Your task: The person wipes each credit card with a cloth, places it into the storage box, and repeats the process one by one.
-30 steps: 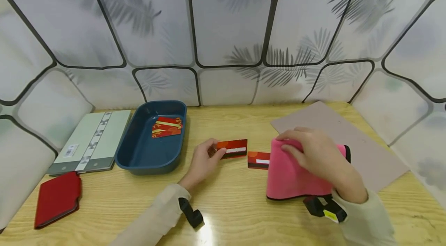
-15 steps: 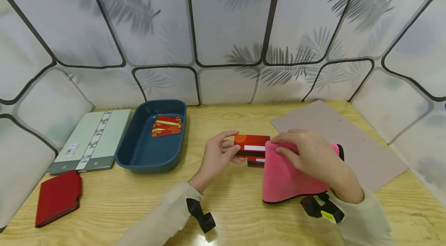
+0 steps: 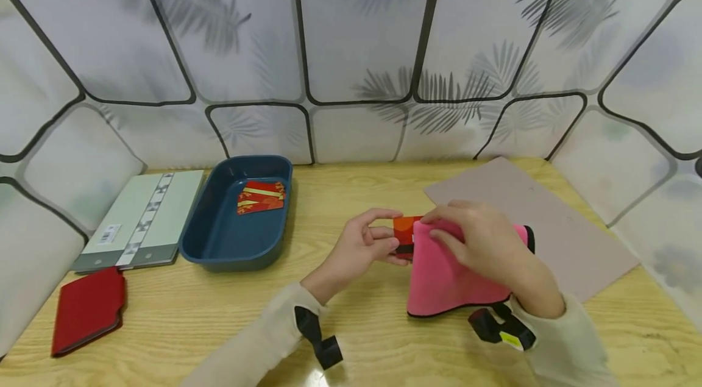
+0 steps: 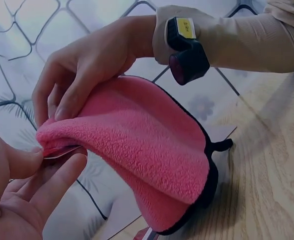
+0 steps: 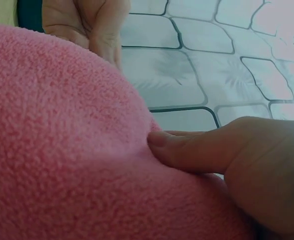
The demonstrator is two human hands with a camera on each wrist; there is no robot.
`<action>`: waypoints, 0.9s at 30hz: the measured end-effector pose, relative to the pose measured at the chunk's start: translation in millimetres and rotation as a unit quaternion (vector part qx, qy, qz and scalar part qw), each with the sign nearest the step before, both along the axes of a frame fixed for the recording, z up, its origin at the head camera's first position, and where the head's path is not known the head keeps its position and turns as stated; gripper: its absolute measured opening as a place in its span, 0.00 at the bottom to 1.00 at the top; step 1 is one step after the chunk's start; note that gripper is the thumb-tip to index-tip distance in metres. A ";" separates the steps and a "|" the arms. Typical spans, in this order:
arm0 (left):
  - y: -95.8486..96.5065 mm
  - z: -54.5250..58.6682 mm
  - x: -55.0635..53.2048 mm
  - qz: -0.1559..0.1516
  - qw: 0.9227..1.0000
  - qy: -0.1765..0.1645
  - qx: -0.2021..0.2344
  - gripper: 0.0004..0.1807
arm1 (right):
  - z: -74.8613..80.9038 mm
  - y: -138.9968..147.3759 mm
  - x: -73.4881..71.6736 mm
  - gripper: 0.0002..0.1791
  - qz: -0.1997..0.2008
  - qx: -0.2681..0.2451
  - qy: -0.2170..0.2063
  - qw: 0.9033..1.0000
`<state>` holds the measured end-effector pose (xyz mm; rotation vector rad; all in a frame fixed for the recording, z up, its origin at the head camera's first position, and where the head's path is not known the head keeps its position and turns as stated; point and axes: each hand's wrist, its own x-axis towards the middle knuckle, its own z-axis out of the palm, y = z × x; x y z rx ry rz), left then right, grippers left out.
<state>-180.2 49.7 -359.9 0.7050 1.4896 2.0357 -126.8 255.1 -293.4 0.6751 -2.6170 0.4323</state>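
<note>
My left hand (image 3: 359,247) pinches a red-and-orange card (image 3: 404,233) between thumb and fingers. The card's right part is hidden by a pink plush cloth (image 3: 441,280) with black edging. My right hand (image 3: 482,237) pinches the cloth's upper edge, its thumb (image 5: 172,147) pressing into the plush in the right wrist view. From the left wrist, the cloth is folded over the card's edge, close to the left fingertips. A corner of another red card (image 4: 145,234) shows below the cloth's lower edge there.
A blue tray (image 3: 192,247) with red-and-gold cards (image 3: 261,198) stands left of my hands. Beside it lie a pale green folder (image 3: 131,210) and a red wallet-like case (image 3: 90,311). A greyish-pink sheet (image 3: 581,247) lies under the right side. A patterned fabric backdrop (image 3: 362,39) surrounds the wooden table.
My left hand has moved right with its card, up to the cloth, which now covers part of it. The right hand and cloth have shifted slightly left, over the card lying on the table.
</note>
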 end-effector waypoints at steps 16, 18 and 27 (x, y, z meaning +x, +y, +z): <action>-0.4 -2.8 1.0 -0.004 1.000 0.013 0.028 0.23 | -9.5 -10.3 -3.4 0.13 0.052 -0.024 0.078 0.995; -0.4 -3.1 0.9 -0.007 0.999 0.018 0.029 0.23 | -10.2 -11.7 -3.6 0.13 0.058 -0.023 0.081 0.995; -3.8 -8.1 3.4 -0.012 0.999 0.046 0.023 0.22 | -15.4 -10.5 -6.0 0.10 0.054 -0.019 0.052 0.997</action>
